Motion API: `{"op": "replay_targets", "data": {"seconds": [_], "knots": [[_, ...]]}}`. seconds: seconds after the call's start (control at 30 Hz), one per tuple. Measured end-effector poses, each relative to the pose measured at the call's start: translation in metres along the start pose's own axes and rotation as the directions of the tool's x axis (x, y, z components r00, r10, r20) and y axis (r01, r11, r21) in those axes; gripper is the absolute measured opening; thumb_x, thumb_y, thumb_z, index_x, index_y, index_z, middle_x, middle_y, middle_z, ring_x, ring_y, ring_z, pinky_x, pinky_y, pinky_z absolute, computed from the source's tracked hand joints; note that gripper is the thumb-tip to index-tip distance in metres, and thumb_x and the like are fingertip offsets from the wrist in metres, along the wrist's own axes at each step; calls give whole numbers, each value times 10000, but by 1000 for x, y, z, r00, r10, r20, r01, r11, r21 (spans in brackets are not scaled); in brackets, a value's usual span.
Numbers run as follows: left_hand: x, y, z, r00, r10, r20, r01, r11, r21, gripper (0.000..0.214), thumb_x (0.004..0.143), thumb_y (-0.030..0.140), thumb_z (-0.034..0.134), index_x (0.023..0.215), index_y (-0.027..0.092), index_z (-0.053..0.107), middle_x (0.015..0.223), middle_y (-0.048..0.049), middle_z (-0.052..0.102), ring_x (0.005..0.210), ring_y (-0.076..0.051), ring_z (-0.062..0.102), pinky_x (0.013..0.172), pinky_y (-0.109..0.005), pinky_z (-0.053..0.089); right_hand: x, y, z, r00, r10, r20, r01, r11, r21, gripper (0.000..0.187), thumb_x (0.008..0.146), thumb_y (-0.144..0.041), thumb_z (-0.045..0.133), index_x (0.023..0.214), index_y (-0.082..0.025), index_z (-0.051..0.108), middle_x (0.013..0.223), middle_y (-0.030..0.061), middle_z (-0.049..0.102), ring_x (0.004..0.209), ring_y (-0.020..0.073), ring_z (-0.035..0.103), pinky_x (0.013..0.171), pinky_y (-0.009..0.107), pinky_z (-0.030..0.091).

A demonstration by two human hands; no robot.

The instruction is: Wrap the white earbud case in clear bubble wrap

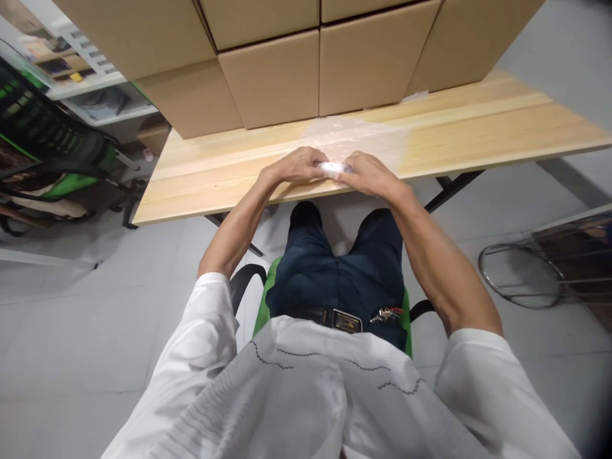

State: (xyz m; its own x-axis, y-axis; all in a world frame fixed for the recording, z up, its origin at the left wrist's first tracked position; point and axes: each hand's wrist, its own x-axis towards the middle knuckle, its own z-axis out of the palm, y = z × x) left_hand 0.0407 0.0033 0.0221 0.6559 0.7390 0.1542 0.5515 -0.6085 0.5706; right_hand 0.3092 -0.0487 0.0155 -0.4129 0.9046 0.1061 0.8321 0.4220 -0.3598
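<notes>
Between my two hands, near the front edge of the wooden table (215,182), is a small whitish, glossy object (333,167), too overexposed to name. My left hand (301,164) grips its left end with the fingers curled. The right end is pinched by my right hand (367,172), thumb on the near side. Under and behind the hands, a sheet of clear plastic film (377,137) appears to lie flat on the wood. Parts of the object are covered by my fingers.
Large cardboard boxes (272,80) are stacked along the back of the table. A green and black office chair (52,140) and a white shelf (90,83) stand at the left. On the right, a round metal ring (521,275) sits low by a rack.
</notes>
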Motion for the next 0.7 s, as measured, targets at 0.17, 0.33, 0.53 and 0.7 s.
{"op": "replay_targets", "data": {"seconds": [0.17, 0.33, 0.53, 0.7], "knots": [[10, -6, -12, 994, -57, 98, 63, 996, -58, 229, 900, 364, 893, 1044, 187, 923, 898, -37, 808, 907, -246, 745, 858, -384, 553, -3, 1, -15, 999, 51, 13, -52, 995, 90, 407, 1145, -572, 811, 941, -220, 808, 830, 95, 745, 831, 276, 671, 785, 401, 516], [19, -12, -16, 992, -45, 118, 59, 991, -116, 231, 881, 327, 915, 1066, 190, 930, 907, -47, 793, 955, -273, 757, 901, -423, 587, -2, 9, -17, 996, 94, 6, -94, 983, 157, 435, 1094, -515, 851, 802, -250, 668, 723, 21, 584, 793, 225, 571, 758, 378, 443], [31, -17, -22, 990, -52, 131, 68, 990, -122, 340, 848, 391, 963, 1106, 170, 953, 918, -64, 807, 986, -288, 753, 919, -430, 609, -4, 20, -21, 994, 110, -4, -107, 971, 213, 439, 1103, -530, 792, 793, -259, 640, 685, -7, 490, 786, 214, 529, 739, 369, 411], [37, -22, -23, 984, -114, 136, 131, 985, -116, 422, 876, 453, 949, 1181, 163, 984, 972, -83, 853, 976, -279, 755, 909, -420, 619, -2, 29, -17, 991, 130, -36, -123, 979, 164, 377, 1123, -452, 793, 820, -245, 705, 745, 30, 618, 849, 248, 631, 808, 387, 489]]}}
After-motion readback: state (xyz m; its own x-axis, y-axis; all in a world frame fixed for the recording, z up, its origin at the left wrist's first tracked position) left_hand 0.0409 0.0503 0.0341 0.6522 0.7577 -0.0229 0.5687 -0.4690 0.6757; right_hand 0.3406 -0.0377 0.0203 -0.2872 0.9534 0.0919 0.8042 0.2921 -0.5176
